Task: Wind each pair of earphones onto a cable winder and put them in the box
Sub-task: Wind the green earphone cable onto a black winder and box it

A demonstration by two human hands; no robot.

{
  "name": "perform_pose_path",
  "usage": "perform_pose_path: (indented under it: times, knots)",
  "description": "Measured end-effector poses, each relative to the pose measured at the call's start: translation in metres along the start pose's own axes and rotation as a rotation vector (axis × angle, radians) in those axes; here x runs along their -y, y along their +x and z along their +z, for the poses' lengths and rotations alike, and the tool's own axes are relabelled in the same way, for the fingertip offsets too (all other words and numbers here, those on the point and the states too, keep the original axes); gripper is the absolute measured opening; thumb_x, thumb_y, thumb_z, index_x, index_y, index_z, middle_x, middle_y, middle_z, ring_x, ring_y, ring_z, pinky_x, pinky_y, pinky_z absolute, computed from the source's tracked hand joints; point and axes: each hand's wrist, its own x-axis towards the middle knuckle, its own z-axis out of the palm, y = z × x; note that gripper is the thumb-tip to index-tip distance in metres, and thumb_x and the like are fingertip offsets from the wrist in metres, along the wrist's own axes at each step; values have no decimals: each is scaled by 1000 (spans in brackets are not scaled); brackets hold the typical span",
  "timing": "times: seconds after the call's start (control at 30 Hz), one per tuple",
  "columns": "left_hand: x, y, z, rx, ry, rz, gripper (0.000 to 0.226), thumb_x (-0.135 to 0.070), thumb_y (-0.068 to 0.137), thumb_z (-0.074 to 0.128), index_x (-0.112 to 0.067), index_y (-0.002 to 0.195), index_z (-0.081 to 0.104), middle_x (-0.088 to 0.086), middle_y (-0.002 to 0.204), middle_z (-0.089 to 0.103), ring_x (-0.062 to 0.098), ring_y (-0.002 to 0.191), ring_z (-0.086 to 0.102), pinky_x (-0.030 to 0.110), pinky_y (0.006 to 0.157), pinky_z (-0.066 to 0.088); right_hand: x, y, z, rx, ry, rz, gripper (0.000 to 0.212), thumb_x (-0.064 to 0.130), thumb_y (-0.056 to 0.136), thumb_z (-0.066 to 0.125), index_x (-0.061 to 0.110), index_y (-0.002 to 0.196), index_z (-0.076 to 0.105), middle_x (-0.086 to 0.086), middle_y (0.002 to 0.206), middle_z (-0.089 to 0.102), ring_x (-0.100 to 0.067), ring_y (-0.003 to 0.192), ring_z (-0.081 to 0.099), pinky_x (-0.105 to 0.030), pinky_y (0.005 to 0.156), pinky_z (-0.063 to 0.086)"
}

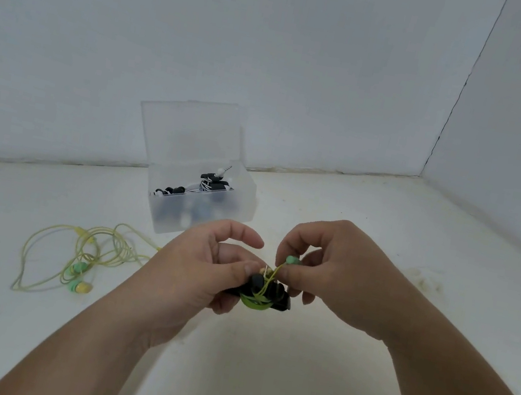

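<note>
**A:** Which step is this?

**B:** Winding, near its end by my reading. The black cable winder (264, 294) sits in front of the box (244, 199), held above the table (386, 226), with most of the green earphones (255, 303) already wrapped round it. Only a short tail with one earbud (291, 259) stands free.

**A:** And the hands?

**B:** The left hand (201, 267) grips the winder, fingers curled about it. The right hand (336, 273) pinches the cable just under that earbud.

**A:** What next?

**B:** Probably tucking the tail so it can't unwind, then carrying the winder to the box, whose lid (190, 132) stands open with wound black-and-white earphones (209, 183) inside.

**A:** Anything left?

**B:** Loose yellow earphones (81, 256) lie left of the box, not yet wound.
</note>
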Motion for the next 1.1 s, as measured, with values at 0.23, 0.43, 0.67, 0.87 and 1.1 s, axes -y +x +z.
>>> perform_pose_path:
  times: [0.23,0.43,0.67,0.87,1.1]
  knots:
    - [-1,-1,1,-36,15,10,25,0,86,69,-9,108,59,13,81,72,21,52,44,23,45,37,2,-2,-5,1,80,27,7,3,82,75,10,79,75,3,58,68,-6,52,61,-16,54,48]
    - [5,1,5,-119,125,-9,18,-2,95,59,-11,110,60,8,76,71,17,47,50,27,48,40,1,-2,-9,12,201,47,8,0,77,78,7,78,76,-6,62,67,-15,58,62,-23,57,50]
    - [3,1,5,-154,10,-18,22,-3,97,56,-15,113,66,7,81,71,17,49,50,24,50,41,3,-2,-11,20,324,110,12,-3,80,72,6,73,73,-7,62,62,-15,57,53,-24,53,43]
    - [5,2,6,-218,16,91,25,-1,96,57,-16,114,66,3,84,71,19,51,54,28,51,42,1,0,-8,-12,290,258,15,-7,80,65,4,70,68,-3,54,57,-13,46,50,-22,46,38]
    - [4,0,12,-145,276,178,29,2,91,65,-23,105,69,-6,90,71,20,54,58,21,50,45,-3,2,-3,-114,202,253,6,-5,80,71,1,80,71,-8,63,66,-13,54,63,-21,51,50]
